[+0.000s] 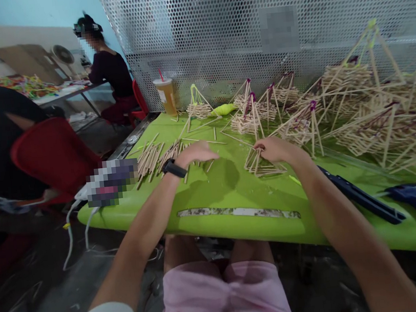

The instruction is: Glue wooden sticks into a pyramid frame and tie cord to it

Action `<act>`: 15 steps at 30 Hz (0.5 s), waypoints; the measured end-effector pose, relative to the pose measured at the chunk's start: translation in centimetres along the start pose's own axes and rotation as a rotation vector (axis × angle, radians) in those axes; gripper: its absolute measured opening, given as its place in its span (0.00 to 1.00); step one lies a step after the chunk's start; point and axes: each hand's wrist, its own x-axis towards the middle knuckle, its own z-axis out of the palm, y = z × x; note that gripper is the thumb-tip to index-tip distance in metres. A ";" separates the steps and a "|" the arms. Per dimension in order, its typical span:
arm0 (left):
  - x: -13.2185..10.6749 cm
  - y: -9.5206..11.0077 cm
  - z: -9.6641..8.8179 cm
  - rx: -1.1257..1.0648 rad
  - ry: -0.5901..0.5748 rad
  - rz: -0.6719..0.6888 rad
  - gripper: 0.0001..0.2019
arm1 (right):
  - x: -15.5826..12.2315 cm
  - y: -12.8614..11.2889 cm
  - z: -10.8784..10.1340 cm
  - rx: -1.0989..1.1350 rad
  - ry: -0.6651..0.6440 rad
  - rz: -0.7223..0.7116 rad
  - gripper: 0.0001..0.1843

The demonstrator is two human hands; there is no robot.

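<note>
Both hands are engaged: the stick frame (pixel 263 163) is pinched under the right hand (pixel 275 148), while loose sticks (pixel 156 157) lie just beyond the released left hand (pixel 195 153), long axes pointing away.

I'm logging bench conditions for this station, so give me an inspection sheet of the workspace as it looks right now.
Surface: green table, a worn strip near the front edge.
Job's things: small stick frame under the right hand; loose sticks beside the left hand.
Clutter: finished stick pyramids piled right; drink cup; glue guns at right edge.
Hands: right fingers on the frame; left hovers palm down, grip unclear.
Cables: white cords hang off the left edge.
Surroundings: perforated metal screen; red chair; a person seated at another table.
</note>
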 end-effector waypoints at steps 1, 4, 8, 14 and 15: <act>-0.1 -0.1 -0.2 0.035 -0.014 -0.015 0.27 | 0.0 0.3 0.0 -0.015 0.004 0.008 0.26; -0.4 -0.2 -0.8 0.110 -0.042 -0.069 0.27 | -0.2 1.2 -0.5 -0.067 0.045 0.021 0.26; -0.3 -0.5 -1.1 0.092 -0.046 -0.043 0.26 | -0.8 0.9 -1.3 0.001 0.079 -0.075 0.26; -0.2 -0.8 -1.1 0.118 -0.088 -0.027 0.21 | -0.6 -1.2 -0.1 0.042 -0.029 -0.103 0.28; -0.2 -0.8 -1.1 0.112 -0.101 -0.023 0.20 | -0.5 -1.2 0.1 0.034 -0.033 -0.099 0.28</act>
